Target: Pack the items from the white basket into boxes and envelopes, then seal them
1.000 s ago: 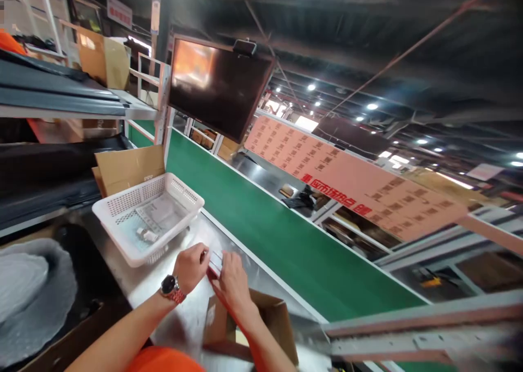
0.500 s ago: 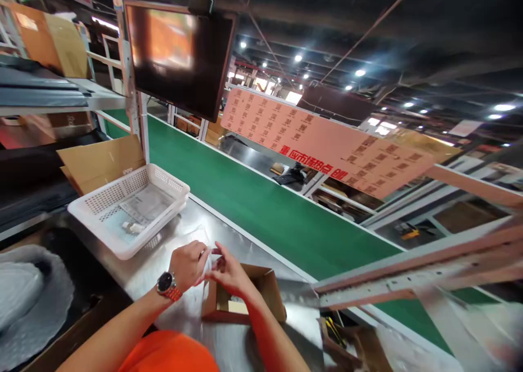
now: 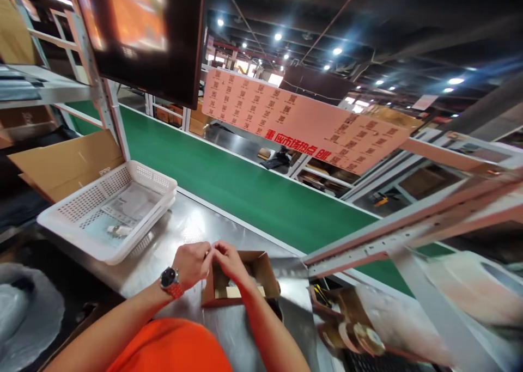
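Observation:
My left hand [image 3: 191,263], with a watch on its wrist, and my right hand [image 3: 227,260] meet fingertip to fingertip just above the near left corner of a small open cardboard box [image 3: 261,274] on the steel worktop [image 3: 192,225]. Both hands have their fingers curled in a pinch. What they hold between them is too small and hidden for me to name. A flat pale piece lies inside the box.
A white perforated basket [image 3: 134,170] with papers and a small bottle stands left on the worktop. A green conveyor belt [image 3: 245,189] runs behind. A monitor [image 3: 143,34] hangs above left. Flat cardboard [image 3: 61,162] leans behind the basket. Tape rolls [image 3: 359,336] lie lower right.
The view has swung right and down. My hands have come together over the box's corner; the pale packet seen between them a second ago no longer shows.

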A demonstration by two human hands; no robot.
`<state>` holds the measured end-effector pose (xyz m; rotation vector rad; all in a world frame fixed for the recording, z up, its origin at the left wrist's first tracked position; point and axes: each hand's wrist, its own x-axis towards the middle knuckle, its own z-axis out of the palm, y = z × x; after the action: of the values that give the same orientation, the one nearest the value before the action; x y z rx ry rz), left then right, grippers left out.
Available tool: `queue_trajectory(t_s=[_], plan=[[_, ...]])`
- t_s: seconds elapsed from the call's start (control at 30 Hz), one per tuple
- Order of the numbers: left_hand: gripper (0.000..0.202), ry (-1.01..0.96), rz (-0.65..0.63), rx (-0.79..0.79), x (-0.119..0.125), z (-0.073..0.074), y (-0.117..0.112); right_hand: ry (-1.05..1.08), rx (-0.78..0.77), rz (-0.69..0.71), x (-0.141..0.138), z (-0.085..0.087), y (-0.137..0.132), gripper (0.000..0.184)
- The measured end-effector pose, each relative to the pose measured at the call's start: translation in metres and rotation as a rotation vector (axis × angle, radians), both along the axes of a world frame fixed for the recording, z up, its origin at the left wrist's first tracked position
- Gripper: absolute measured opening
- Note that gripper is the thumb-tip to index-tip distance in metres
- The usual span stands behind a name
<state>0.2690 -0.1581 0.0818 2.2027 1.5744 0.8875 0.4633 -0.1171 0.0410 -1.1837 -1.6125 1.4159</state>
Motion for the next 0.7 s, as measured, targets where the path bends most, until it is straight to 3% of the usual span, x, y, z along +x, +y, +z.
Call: queue_trajectory(t_s=[0.07, 0.17, 0.3, 0.37, 0.53, 0.7], plan=[[0.037, 0.037, -0.035, 0.026, 0.001, 0.000, 0.001, -0.048, 0.050, -0.069, 0.002, 0.001, 0.001, 0.041], [0.039, -0.042, 0.047, 0.035, -0.007, 0.005, 0.009, 0.031, -0.002, -0.106, 0.014, 0.006, -0.003, 0.055], [0.034, -0.181, 0.088, 0.052, -0.016, 0.010, 0.019, 0.253, -0.281, 0.071, 0.019, 0.008, -0.014, 0.070], [0.032, -0.212, 0.093, 0.061, -0.016, 0.010, 0.020, 0.338, -0.343, 0.114, 0.013, 0.007, -0.021, 0.072], [0.031, -0.282, 0.115, 0.046, -0.020, 0.011, 0.020, 0.443, -0.209, 0.047, -0.001, 0.011, -0.032, 0.083], [0.030, -0.310, 0.105, 0.049, -0.019, 0.008, 0.018, 0.311, -0.085, 0.010, -0.004, 0.012, -0.039, 0.068]])
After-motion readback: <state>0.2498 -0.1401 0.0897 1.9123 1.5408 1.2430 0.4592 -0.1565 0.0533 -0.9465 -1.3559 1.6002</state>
